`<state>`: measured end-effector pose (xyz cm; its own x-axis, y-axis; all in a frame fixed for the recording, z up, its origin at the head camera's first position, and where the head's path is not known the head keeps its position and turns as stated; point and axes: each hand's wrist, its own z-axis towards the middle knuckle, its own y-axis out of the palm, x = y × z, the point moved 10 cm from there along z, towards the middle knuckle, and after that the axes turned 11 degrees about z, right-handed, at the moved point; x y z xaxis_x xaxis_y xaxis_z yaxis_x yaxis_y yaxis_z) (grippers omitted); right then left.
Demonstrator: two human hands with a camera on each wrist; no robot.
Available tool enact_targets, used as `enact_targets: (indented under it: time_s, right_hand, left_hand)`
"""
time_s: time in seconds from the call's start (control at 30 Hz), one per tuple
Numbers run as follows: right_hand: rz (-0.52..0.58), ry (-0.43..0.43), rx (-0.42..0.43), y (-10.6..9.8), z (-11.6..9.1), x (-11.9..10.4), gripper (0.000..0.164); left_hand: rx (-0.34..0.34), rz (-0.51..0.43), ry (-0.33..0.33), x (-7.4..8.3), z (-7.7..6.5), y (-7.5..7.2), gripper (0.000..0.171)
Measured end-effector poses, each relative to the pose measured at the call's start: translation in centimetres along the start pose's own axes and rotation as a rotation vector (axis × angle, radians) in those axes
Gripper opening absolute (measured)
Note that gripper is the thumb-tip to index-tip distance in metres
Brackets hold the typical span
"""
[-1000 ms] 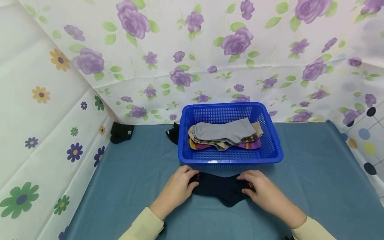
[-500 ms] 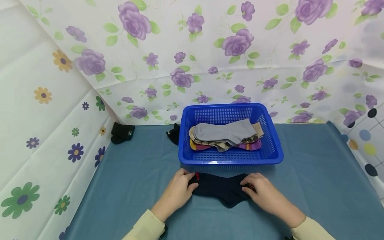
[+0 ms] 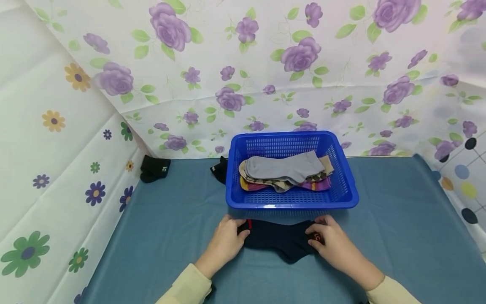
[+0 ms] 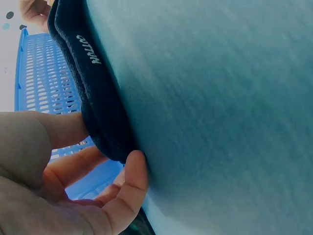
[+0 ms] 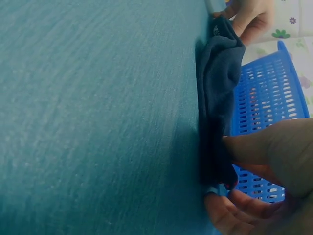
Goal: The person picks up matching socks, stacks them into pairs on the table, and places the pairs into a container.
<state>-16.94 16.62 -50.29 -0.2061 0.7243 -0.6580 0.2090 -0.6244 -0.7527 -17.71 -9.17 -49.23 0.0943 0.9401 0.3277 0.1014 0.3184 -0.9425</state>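
A dark navy sock (image 3: 282, 238) lies flat on the blue cloth in front of the basket, with a red stripe at its left end and reddish lettering at its right. Its edge shows layers in the left wrist view; whether it is one sock or two stacked I cannot tell. My left hand (image 3: 225, 240) pinches the left end between thumb and fingers. At the other end, my right hand (image 3: 336, 241) holds the lettered part the same way. Pale lettering runs along the sock's side (image 4: 93, 68) in the left wrist view.
Just behind the hands stands a blue plastic basket (image 3: 292, 205) with several socks stacked in it, a grey sock (image 3: 282, 166) on top. A black sock (image 3: 154, 168) lies at the far left; another black sock (image 3: 219, 169) is partly hidden by the basket. Flowered sheets hang behind and left.
My right hand has shifted slightly right along the sock's end. The left hand has barely moved, and the sock stays flat in the same place.
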Motion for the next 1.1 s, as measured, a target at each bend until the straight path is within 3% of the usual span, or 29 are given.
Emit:
enact_targets:
  time_s: [0.13,0.4,0.77,0.9,1.1]
  right_hand:
    - [-0.009,0.015,-0.003,0.0,0.1,0.0,0.018]
    - [-0.017,0.046,-0.013,0.1,0.2,-0.3,0.02]
    - [0.023,0.072,-0.021,0.2,0.8,0.4,0.051]
    - [0.056,0.12,-0.028,0.0,0.9,0.9,0.061]
    - [0.128,0.204,-0.089,0.4,0.9,1.3,0.06]
  left_hand:
    - [-0.007,0.0,-0.026,0.0,-0.2,0.1,0.037]
    - [0.011,0.016,-0.008,0.1,-0.2,0.1,0.038]
    - [0.012,0.009,-0.007,0.2,0.0,0.1,0.041]
    - [-0.015,0.002,-0.017,0.1,0.2,0.3,0.047]
    - [-0.058,-0.026,-0.04,-0.3,0.5,0.6,0.053]
